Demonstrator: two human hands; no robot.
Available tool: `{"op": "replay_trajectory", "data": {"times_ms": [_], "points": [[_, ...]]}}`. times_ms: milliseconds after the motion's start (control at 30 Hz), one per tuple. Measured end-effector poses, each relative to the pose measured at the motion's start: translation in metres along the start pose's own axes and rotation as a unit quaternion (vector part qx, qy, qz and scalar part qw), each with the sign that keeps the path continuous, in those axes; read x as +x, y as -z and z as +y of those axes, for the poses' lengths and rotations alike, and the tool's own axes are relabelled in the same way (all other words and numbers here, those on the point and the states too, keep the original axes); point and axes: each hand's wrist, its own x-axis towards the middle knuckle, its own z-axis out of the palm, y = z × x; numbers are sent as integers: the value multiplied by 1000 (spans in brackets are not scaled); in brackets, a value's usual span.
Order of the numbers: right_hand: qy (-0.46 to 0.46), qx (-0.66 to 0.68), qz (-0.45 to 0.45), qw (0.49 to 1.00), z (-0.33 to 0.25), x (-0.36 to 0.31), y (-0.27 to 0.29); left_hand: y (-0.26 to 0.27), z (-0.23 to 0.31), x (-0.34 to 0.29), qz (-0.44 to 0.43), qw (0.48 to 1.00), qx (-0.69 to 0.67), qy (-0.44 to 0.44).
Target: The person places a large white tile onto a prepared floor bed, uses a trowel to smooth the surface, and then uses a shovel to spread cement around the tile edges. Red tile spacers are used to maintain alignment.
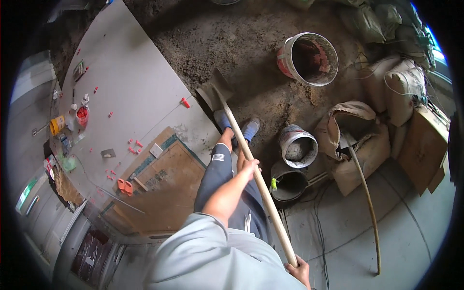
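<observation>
Both my hands grip a shovel with a long pale wooden handle [263, 191]. My left hand [249, 167] is wrapped round the middle of the handle. Lower in the picture, my right hand [299, 271] closes round its top end. The flat metal blade [210, 94] rests just ahead of my feet, where the grey-brown sand or mortar [203, 34] meets the large pale tiles. My grey-blue shoes [251, 129] stand right behind the blade. Sand covers the ground ahead, with a white bucket [314, 60], reddish inside, standing on it.
Two buckets [298, 147] [288, 181] stand right of my legs. Beyond them is an opened paper sack [360, 159] with a second long-handled tool [366, 193] leaning in it. Red tile levellers [185, 102], orange slippers [125, 187] and a brown board [169, 188] lie on the left tiles.
</observation>
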Motion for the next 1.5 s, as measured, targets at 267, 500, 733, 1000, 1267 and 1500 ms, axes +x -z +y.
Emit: {"op": "replay_trajectory", "data": {"times_ms": [267, 500, 733, 1000, 1267, 1500], "points": [[8, 31, -75, 997, -81, 64, -51, 21, 168, 33, 81, 991, 49, -92], [-8, 140, -152, 978, -129, 73, -63, 28, 218, 27, 112, 974, 97, -172], [37, 248, -225, 942, -243, 94, -107, 50, 360, 47, 115, 958, 161, -208], [0, 257, -284, 924, -375, 98, -125, 51, 483, 46, 93, 961, 154, -210], [19, 252, -206, 945, -433, 57, -156, 58, 562, 24, 83, 962, 162, -203], [69, 249, -286, 923, -571, 55, -175, 67, 715, 28, 79, 940, 178, -281]]}}
